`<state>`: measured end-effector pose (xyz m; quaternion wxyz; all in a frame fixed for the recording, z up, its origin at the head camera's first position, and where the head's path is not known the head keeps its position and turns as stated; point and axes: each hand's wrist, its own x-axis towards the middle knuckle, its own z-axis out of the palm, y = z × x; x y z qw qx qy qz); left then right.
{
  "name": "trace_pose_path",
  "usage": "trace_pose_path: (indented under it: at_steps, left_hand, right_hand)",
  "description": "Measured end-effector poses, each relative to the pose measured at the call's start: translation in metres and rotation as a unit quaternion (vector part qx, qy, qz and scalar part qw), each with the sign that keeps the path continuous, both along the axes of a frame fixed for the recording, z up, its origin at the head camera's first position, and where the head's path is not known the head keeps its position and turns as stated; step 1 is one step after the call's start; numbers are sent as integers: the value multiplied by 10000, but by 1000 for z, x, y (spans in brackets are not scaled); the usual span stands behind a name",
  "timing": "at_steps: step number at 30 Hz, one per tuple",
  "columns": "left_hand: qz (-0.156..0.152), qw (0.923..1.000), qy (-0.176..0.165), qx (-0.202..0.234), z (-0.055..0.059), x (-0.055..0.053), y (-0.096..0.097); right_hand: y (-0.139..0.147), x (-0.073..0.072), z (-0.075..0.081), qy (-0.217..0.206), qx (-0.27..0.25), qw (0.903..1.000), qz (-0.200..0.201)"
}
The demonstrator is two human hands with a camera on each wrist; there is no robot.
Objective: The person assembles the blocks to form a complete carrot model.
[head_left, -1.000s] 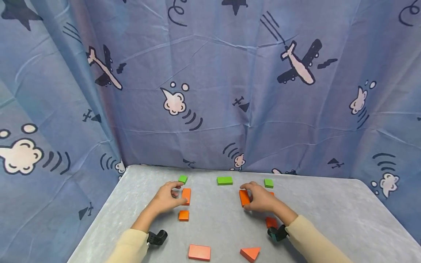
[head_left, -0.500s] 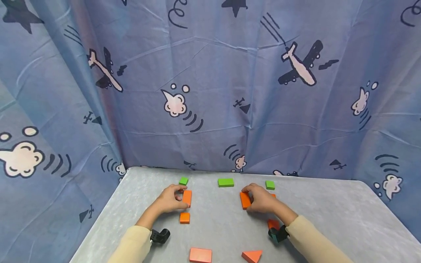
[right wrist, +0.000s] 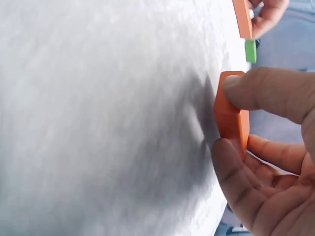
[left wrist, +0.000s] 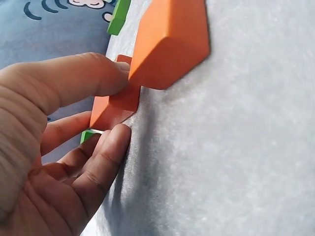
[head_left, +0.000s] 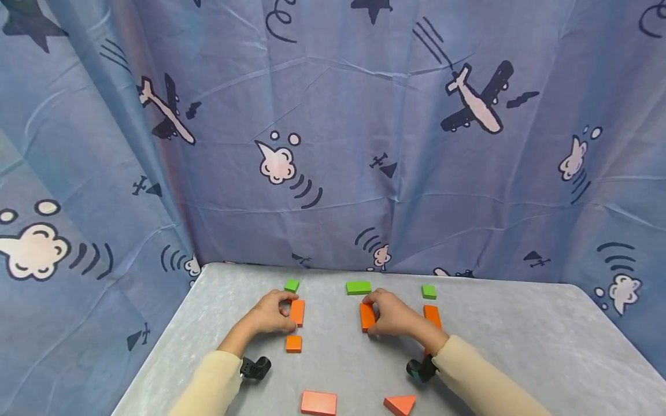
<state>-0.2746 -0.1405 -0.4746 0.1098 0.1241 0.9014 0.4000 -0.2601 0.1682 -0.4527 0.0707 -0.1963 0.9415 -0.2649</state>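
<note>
My left hand (head_left: 270, 315) has its thumb and index finger at the two ends of an orange rectangular block (head_left: 297, 313), which lies on the grey table. In the left wrist view the thumb presses on that orange block (left wrist: 115, 105). To the right, my right hand (head_left: 392, 315) grips a second orange rectangular block (head_left: 367, 318) between thumb and fingers. The right wrist view has this block (right wrist: 230, 115) pinched near the table surface. A small orange square block (head_left: 293, 344) sits just nearer than the left hand.
Green blocks lie farther back: a small one (head_left: 292, 285), a long one (head_left: 358, 288) and another small one (head_left: 429, 292). One more orange block (head_left: 432, 316) is partly behind the right forearm. In front are a salmon rectangle (head_left: 318, 403) and a triangle (head_left: 400, 404). A patterned curtain (head_left: 333, 144) hangs behind.
My right hand has moved left with its orange block, toward the left hand's block, uncovering more of the orange block behind the forearm. The left hand stays nearly in place.
</note>
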Motion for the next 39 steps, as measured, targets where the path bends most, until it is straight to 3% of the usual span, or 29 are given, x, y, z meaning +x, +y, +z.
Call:
trace_pose_path:
  at_steps: [10,17,26,39]
  left_hand:
    - [-16,9997,-17,-228,-1,-5,1]
    - [-62,9999,-77,-118,6,-6,7]
    - [-492,9985,-186,161,12,-9,31]
    - [-874,9960,-197,4,14,-7,71]
  right_hand:
    - [-12,-3,-6,21,12,10000,18]
    - [-10,-5,-3,-104,12,9999,-91]
    - [-8,-7,-5,-183,-52,9997,-127]
    - [-5,-6,-3,-500,-248,9983,-178]
